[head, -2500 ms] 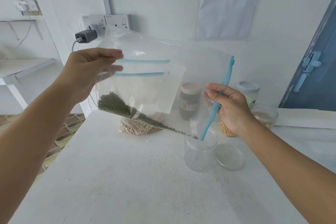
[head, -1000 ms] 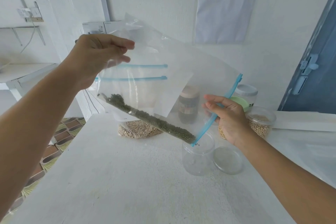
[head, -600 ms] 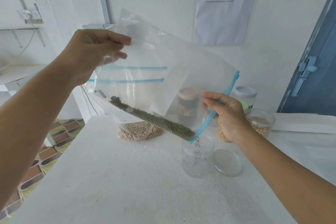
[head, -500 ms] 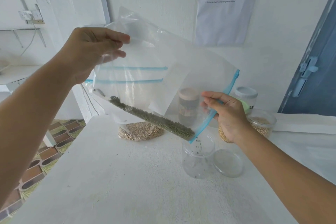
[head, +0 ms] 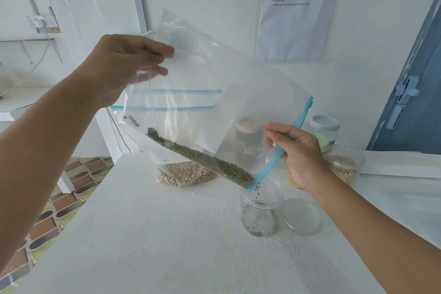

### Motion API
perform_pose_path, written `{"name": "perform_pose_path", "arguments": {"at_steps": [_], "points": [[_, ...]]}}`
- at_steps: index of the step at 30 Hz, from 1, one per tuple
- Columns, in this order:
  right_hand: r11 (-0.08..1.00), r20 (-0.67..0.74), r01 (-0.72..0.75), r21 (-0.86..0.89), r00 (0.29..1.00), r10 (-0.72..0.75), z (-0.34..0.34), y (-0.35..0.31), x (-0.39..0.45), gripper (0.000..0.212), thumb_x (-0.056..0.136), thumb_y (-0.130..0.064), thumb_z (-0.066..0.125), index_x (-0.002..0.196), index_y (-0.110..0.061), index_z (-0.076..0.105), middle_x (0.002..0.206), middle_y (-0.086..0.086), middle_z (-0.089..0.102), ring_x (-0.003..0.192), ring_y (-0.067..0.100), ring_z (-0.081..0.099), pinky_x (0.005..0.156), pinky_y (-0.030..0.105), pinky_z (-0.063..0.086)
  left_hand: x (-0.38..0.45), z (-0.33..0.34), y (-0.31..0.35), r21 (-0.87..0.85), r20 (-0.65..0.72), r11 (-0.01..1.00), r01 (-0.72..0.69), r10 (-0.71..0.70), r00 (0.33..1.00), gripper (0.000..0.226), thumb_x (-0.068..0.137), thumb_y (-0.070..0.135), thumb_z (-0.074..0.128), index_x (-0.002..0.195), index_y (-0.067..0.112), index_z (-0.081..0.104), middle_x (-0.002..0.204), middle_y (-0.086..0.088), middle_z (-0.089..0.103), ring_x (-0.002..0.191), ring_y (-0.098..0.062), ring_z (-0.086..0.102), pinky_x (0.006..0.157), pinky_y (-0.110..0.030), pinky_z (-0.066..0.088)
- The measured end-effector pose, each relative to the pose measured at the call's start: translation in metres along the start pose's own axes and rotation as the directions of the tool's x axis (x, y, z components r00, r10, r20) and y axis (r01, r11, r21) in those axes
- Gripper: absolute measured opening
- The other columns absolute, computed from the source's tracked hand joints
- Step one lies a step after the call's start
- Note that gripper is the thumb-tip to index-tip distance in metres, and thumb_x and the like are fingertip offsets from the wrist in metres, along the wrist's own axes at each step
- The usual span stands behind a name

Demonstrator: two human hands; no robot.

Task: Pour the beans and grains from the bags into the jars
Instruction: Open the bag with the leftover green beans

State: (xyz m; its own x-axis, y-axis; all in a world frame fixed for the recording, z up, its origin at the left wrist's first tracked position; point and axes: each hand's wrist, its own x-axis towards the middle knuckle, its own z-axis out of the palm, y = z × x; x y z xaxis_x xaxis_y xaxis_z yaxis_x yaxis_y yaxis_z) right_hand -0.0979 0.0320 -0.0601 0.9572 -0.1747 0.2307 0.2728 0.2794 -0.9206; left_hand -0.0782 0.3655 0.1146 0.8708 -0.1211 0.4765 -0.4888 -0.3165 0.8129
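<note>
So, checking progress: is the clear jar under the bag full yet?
Nearly empty. The clear jar holds only a few green beans; most remain in the tilted bag.

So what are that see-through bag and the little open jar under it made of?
The bag looks like thin, glossy clear plastic film: it creases, and jars show through it. The open jar seems clear rigid plastic, though glass can't be ruled out; its thin walls show beans inside.

Tilted bag point(head: 214, 102) hangs above open jar point(head: 261, 210), lid point(head: 301, 216) just right of it.
</note>
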Motion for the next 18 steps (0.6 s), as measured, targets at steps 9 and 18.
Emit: {"name": "perform_pose_path", "arguments": {"at_steps": [9,18], "points": [[1.000,-0.010,-0.016,0.022,1.000,0.016,-0.0026,0.0012,-0.0008,0.019,0.090,0.002,0.072,0.102,-0.011,0.080,0.099,0.004,0.080,0.086,0.019,0.077,0.082,0.026,0.061,0.0005,0.0029,0.0002,-0.005,-0.003,1.000,0.004,-0.004,1.000,0.022,0.096,0.000,0.067,0.110,0.014,0.077,0.115,-0.002,0.078,0.092,-0.022,0.073,0.101,-0.034,0.057],[0.999,-0.012,-0.031,0.032,0.999,0.031,-0.0066,0.0026,-0.0016,0.020,0.090,0.000,0.072,0.106,-0.010,0.079,0.097,0.004,0.079,0.087,0.020,0.077,0.076,0.023,0.059,-0.0003,0.0060,-0.0008,-0.006,0.005,1.000,0.008,-0.008,1.000,0.022,0.097,0.000,0.067,0.108,0.015,0.077,0.113,0.000,0.078,0.091,-0.022,0.072,0.100,-0.033,0.058]]}}
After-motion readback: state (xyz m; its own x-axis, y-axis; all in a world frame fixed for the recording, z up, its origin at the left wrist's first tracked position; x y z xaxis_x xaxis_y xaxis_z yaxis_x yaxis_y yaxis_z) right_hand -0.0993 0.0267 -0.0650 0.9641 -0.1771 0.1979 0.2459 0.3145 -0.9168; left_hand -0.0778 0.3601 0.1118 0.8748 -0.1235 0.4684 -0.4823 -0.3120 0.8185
